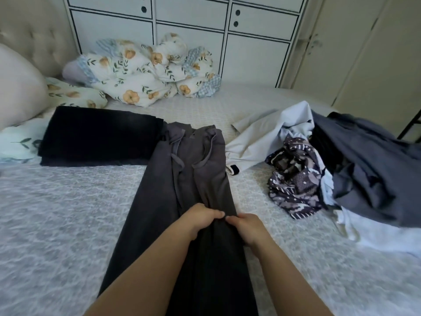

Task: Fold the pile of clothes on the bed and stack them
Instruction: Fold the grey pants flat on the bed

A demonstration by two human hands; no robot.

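Dark grey drawstring trousers (159, 192) lie lengthwise down the middle of the bed, waistband at the far end. My left hand (200, 218) and my right hand (245, 226) sit close together on the trousers near the middle, fingers curled and pinching the fabric. A folded black garment (100, 135) lies flat to the left of the waistband. The unfolded pile (341, 165) is heaped at the right: a pale blue shirt, a dark patterned piece, grey-blue cloth and white cloth.
A floral duvet (145, 71) is bunched at the far side of the bed against a white cabinet (191, 17). A pillow (18, 85) and tufted headboard stand at the left. The white textured bedcover (57, 213) spreads around the trousers.
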